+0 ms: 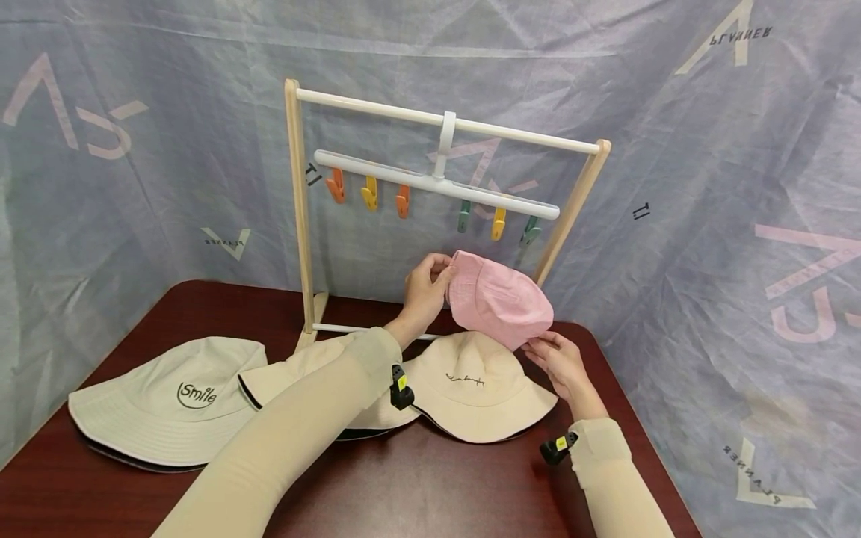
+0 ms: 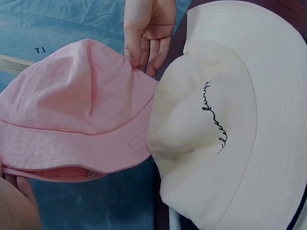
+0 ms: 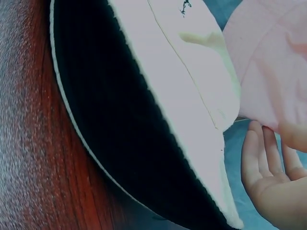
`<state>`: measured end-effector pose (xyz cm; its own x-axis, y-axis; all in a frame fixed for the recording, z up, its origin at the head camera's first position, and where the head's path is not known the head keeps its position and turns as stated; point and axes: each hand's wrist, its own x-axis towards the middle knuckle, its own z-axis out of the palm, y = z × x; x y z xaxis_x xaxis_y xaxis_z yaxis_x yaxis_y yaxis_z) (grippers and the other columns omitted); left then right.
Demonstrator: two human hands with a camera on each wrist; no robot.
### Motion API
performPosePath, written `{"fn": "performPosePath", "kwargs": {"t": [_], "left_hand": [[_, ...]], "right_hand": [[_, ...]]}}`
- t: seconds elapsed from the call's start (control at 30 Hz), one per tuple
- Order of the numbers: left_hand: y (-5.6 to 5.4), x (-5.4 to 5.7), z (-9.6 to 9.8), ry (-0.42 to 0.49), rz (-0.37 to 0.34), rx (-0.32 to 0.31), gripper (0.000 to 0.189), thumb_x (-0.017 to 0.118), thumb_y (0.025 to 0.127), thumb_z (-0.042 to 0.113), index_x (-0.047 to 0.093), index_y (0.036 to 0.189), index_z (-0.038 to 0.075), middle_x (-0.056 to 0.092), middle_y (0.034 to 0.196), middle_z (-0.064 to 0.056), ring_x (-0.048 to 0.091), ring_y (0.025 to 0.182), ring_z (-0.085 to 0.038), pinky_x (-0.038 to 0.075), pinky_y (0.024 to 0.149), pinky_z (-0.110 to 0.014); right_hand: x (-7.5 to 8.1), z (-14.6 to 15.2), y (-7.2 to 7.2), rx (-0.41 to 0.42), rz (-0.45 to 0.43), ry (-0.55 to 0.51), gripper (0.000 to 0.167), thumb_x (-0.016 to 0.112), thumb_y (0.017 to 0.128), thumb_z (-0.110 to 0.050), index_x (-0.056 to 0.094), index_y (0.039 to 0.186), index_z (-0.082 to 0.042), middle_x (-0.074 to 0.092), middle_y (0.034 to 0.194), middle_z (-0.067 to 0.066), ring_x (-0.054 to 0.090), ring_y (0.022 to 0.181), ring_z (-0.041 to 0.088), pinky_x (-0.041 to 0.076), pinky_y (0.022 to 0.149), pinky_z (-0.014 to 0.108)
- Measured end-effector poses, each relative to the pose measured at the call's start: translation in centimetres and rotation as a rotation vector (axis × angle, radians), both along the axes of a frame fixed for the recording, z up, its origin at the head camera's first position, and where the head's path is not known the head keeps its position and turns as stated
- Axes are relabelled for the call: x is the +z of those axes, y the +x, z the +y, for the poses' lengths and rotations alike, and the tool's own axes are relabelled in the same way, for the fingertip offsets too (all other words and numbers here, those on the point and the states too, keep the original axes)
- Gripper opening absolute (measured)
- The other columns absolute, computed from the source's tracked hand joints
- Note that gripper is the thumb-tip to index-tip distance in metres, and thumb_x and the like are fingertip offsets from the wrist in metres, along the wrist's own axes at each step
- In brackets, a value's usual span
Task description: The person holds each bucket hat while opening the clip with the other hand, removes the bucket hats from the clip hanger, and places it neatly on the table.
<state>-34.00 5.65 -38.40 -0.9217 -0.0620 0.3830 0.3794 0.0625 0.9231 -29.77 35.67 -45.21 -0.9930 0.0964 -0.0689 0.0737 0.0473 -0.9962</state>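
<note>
A pink bucket hat (image 1: 504, 299) is held tilted in the air under the hanger, its brim toward the left and its crown toward the right. My left hand (image 1: 425, 295) pinches the brim, with the fingers partly hidden behind it. At the crown's lower right, my right hand (image 1: 557, 362) holds the fabric between thumb and fingertips, as the right wrist view shows with the right hand (image 3: 276, 177) at the pink edge. Just below is a cream bucket hat (image 1: 480, 381) with dark script lettering, which overlaps the pink hat (image 2: 72, 96) in the left wrist view.
A wooden rack (image 1: 300, 209) carries a white hanger (image 1: 430, 183) with several orange, yellow and green clips (image 1: 498, 224). A "Smile" bucket hat (image 1: 181, 396) lies at the left of the dark red table (image 1: 430, 486). Another cream hat (image 1: 303, 359) is partly behind my left sleeve.
</note>
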Motion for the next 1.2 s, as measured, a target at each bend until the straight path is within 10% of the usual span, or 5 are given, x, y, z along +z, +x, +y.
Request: {"fn": "performPosePath", "kwargs": {"t": [1.2], "left_hand": [[0.4,0.2,-2.3,0.052,0.045,-0.035,0.019,0.068,0.107,0.026,0.067,0.119,0.012,0.067,0.109,-0.004,0.059,0.092,-0.016,0.049,0.080,-0.029]], "right_hand": [[3.1,0.0,1.1,-0.087,0.230,0.186,0.013,0.065,0.106,-0.010,0.067,0.115,-0.001,0.076,0.096,-0.005,0.077,0.100,0.018,0.061,0.091,0.028]]}}
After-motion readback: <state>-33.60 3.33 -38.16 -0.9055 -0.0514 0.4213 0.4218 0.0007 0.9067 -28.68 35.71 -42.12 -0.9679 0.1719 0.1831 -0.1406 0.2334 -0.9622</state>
